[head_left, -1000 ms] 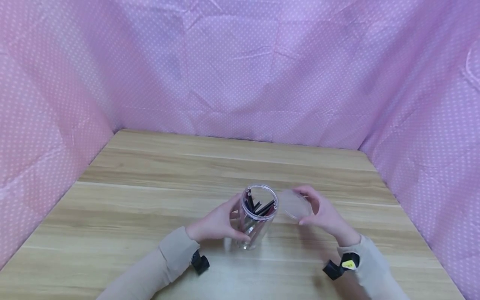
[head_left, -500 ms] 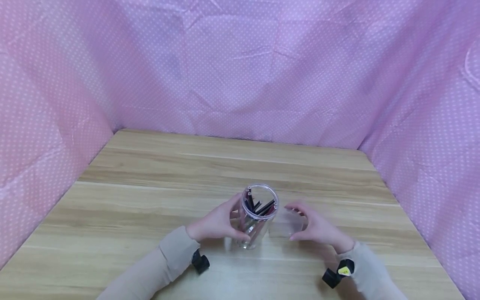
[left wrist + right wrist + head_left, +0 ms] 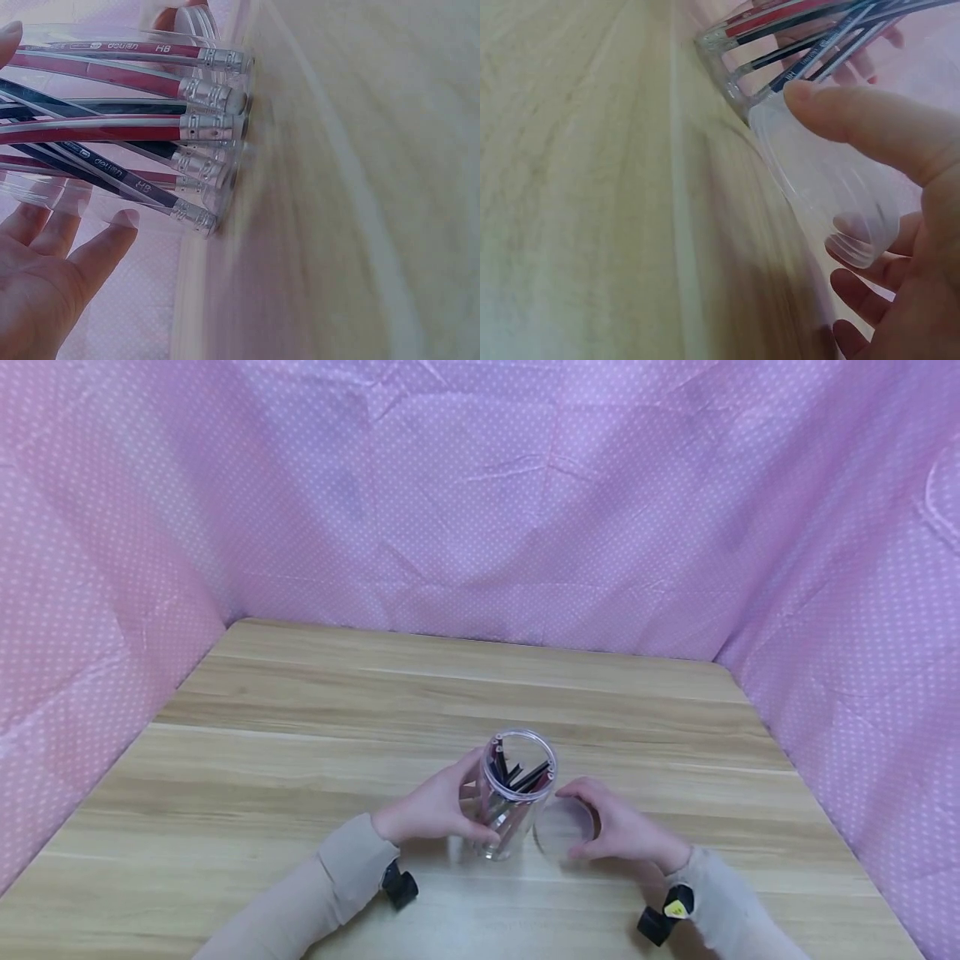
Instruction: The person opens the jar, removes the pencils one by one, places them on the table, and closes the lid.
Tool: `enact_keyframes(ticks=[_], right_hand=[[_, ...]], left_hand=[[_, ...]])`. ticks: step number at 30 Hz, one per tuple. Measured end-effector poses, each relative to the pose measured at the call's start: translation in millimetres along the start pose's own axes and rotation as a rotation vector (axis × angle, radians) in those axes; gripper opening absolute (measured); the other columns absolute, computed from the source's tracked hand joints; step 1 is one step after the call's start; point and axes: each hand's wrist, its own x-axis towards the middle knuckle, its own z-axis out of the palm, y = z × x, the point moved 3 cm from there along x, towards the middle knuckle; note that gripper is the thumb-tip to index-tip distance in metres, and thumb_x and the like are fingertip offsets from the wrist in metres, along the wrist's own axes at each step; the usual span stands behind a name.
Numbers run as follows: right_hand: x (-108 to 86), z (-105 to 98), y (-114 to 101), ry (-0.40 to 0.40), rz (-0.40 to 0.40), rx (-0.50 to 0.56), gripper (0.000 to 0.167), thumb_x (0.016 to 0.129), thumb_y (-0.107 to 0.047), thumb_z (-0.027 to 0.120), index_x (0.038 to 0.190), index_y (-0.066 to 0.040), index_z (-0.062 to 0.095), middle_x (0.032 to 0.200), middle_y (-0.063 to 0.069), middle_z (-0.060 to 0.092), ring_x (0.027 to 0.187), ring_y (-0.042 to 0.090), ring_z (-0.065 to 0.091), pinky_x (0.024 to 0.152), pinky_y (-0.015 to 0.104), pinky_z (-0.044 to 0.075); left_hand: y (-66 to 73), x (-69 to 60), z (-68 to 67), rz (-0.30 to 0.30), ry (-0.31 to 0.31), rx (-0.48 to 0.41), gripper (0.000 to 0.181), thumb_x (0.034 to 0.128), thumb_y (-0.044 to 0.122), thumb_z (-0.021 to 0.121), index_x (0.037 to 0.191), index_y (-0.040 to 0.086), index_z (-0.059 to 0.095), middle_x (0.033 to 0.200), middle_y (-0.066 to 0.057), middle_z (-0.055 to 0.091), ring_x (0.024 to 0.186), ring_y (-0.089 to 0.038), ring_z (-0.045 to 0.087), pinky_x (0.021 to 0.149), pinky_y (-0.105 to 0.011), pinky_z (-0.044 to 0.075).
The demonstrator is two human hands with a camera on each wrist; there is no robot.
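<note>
A clear plastic jar (image 3: 513, 827) stands upright on the table with its mouth uncovered. Several red and dark-blue pencils (image 3: 112, 132) lean inside it, eraser ends down in the left wrist view. My left hand (image 3: 431, 806) grips the jar's side, thumb toward me and fingers behind. Just right of the jar, my right hand (image 3: 626, 828) holds a round translucent lid (image 3: 829, 172) by its edge between thumb and fingers. The lid lies low, close to the jar's base; whether it touches the tabletop I cannot tell.
The wood-grain table (image 3: 375, 693) extends beyond both hands. Pink dotted cloth (image 3: 480, 510) hangs behind it and along both sides. Each wrist wears a small black camera, the left camera (image 3: 400, 887) and the right camera (image 3: 660, 922).
My right hand has carried the lid down and leftward, from beside the jar's mouth to beside its base, and the lid has turned flatter. My left hand and the jar have stayed put.
</note>
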Motion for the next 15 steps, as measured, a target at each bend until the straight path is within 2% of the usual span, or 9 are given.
enact_keyframes(ticks=[7,15], right_hand=[[1.8,2.3,-1.0,0.007,-0.008,-0.026,0.073,0.064,-0.034,0.086,0.121,-0.002,0.054,0.12,0.008,0.058,0.11,0.021,0.052,0.096,0.035,0.045],[3.9,4.1,-3.4,0.027,-0.018,-0.194,0.079,0.058,-0.039,0.087,0.12,-0.003,0.055,0.118,0.005,0.06,0.107,0.021,0.051,0.092,0.039,0.046]], left_hand=[[-1.1,0.0,0.6,-0.024,0.005,0.007,0.107,0.0666,0.013,0.084,0.15,0.022,0.018,0.149,-0.013,0.037,0.133,-0.033,0.041,0.107,-0.048,0.04],[-0.9,0.4,0.3,-0.022,0.007,0.004,0.107,0.0663,0.013,0.085,0.15,0.022,0.019,0.148,-0.014,0.037,0.134,-0.034,0.041,0.106,-0.049,0.04]])
